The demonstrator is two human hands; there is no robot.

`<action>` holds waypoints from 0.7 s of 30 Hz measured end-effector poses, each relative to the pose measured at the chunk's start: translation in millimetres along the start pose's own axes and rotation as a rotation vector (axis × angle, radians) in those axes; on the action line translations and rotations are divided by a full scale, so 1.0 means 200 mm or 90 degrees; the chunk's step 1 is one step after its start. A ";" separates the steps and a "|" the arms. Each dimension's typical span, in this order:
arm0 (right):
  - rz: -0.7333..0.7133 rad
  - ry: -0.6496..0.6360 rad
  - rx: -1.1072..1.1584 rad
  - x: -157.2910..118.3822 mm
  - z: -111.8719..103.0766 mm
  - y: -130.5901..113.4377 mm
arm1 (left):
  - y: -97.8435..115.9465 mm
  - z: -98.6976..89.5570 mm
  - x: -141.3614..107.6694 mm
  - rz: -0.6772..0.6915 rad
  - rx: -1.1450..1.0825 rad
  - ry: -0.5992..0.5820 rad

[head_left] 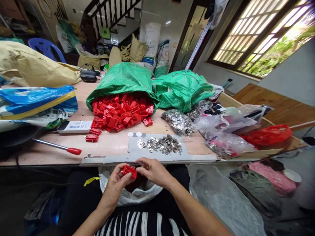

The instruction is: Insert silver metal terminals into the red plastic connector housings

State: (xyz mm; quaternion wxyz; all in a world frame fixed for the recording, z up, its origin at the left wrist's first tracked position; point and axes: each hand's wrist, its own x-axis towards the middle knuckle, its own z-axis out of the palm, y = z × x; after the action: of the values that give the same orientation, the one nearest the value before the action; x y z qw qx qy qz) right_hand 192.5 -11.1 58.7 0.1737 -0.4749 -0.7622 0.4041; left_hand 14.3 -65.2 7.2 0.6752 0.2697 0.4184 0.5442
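A small red plastic housing is gripped between the thumb and fingers of my left hand, just below the table's front edge. My right hand is right beside it, thumb and fingers pinched together near the housing's right end; whatever they hold is too small to make out. Under both hands a white sack stands open in my lap, with dark red contents partly hidden. Ahead on the table lies a heap of small silvery metal pieces on a grey mat.
Many red housings spill from a green sack. Another green sack and a clear bag of metal pieces lie to the right, near a wooden tray of plastic bags. At left is a red-tipped handle.
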 end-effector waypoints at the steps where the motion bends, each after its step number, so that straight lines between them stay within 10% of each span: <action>1: 0.023 0.053 -0.020 -0.01 -0.03 0.03 | 0.00 0.00 0.00 -0.005 -0.002 0.005; 6: 0.113 0.277 -0.257 -0.02 -0.20 0.18 | 0.01 0.01 -0.01 -0.025 -0.008 0.002; 21: 0.186 0.255 -0.458 0.05 -0.28 0.25 | -0.03 0.00 -0.01 -0.030 0.028 0.016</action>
State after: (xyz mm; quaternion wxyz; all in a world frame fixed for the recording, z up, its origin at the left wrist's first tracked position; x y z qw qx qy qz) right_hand 252.9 34.5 53.0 0.0825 -0.6769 -0.7307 0.0332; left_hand 16.9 -67.8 3.1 0.6763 0.2677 0.4454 0.5220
